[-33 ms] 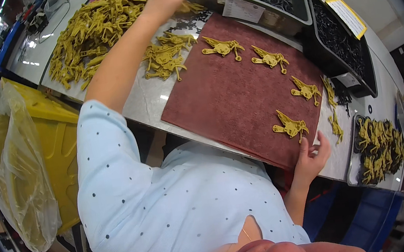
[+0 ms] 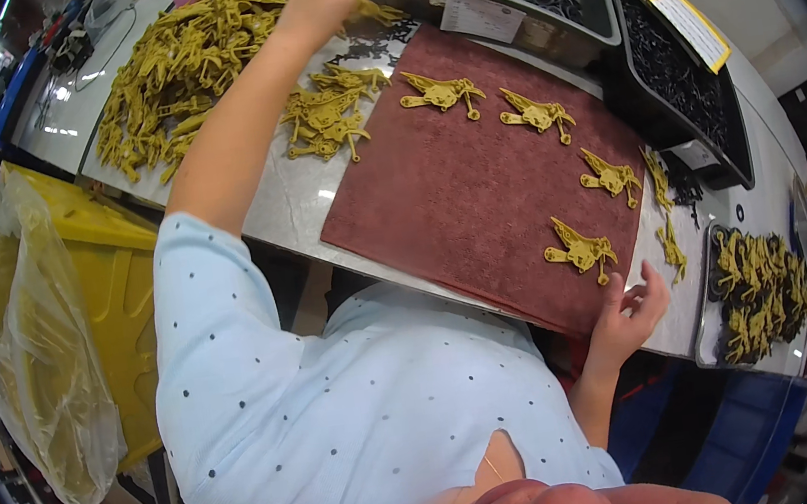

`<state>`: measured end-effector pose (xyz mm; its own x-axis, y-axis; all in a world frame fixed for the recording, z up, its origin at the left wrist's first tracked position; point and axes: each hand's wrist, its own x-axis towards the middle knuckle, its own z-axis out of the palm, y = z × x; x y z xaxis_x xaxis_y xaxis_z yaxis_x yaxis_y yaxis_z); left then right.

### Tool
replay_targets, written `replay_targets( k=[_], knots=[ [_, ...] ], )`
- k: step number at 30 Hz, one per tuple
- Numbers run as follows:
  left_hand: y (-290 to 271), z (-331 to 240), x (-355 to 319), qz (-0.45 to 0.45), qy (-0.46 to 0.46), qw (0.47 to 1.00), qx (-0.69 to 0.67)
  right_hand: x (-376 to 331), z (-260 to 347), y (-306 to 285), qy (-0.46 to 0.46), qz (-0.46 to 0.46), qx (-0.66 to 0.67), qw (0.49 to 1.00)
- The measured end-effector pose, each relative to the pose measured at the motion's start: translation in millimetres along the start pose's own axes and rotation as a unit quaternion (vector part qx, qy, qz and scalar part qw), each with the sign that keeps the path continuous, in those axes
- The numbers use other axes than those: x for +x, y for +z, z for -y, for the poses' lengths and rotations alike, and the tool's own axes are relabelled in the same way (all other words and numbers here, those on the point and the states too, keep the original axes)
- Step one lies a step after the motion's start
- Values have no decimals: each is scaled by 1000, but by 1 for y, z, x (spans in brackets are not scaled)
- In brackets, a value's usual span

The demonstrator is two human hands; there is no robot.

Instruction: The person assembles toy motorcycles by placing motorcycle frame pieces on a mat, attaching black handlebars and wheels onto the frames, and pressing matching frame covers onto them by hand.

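Note:
My left hand (image 2: pixel 321 6) reaches to the far side, by the right edge of a big heap of yellow-green metal parts (image 2: pixel 198 56). Its fingers curl closed, and what they hold, if anything, is hidden. Some similar parts (image 2: pixel 376 13) lie right beside it. My right hand (image 2: pixel 630 313) is at the near right edge of the reddish-brown cloth (image 2: pixel 447 196), fingers apart and holding nothing. Just beyond its fingertips lies one yellow-green part (image 2: pixel 579 248). Farther up the cloth are three more, a right one (image 2: pixel 609 176), a middle one (image 2: pixel 536 115) and a left one (image 2: pixel 443 94).
A smaller cluster of parts (image 2: pixel 326 115) lies left of the cloth. Behind are a grey bin of black rings (image 2: pixel 487 25) and a black bin of small dark pieces (image 2: pixel 669 78). A tray (image 2: pixel 705 341) of yellow-green parts stands right. A bagged yellow crate (image 2: pixel 129 316) stands left.
My right hand has drawn slightly right, away from the nearest part on the cloth, and its fingers have spread. My left hand stays by the heap with little movement.

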<state>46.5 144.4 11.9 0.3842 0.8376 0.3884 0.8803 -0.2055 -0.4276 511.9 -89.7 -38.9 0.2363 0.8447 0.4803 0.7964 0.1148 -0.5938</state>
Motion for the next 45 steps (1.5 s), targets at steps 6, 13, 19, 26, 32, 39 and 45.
replay_targets(
  k=[6,13,19,26,32,39,45],
  knots=[
    [-90,-93,-30,-221,-160,849,-453,4,35,8,-89,-20,284,955],
    [-119,-216,-86,-284,45,842,-456,22,90,48,-214,135,330,909],
    [-118,-231,-99,-216,54,813,-538,13,83,52,-68,123,315,939],
    [-121,-236,-99,-121,-5,710,-694,5,72,60,-159,108,291,937],
    [-123,-235,-99,-11,-9,667,-745,3,70,55,-198,144,314,917],
    [-121,-237,-98,-30,-65,651,-755,6,71,53,-215,176,296,914],
    [-115,-237,-102,-70,-74,641,-761,4,78,59,-192,134,278,932]
  ],
)
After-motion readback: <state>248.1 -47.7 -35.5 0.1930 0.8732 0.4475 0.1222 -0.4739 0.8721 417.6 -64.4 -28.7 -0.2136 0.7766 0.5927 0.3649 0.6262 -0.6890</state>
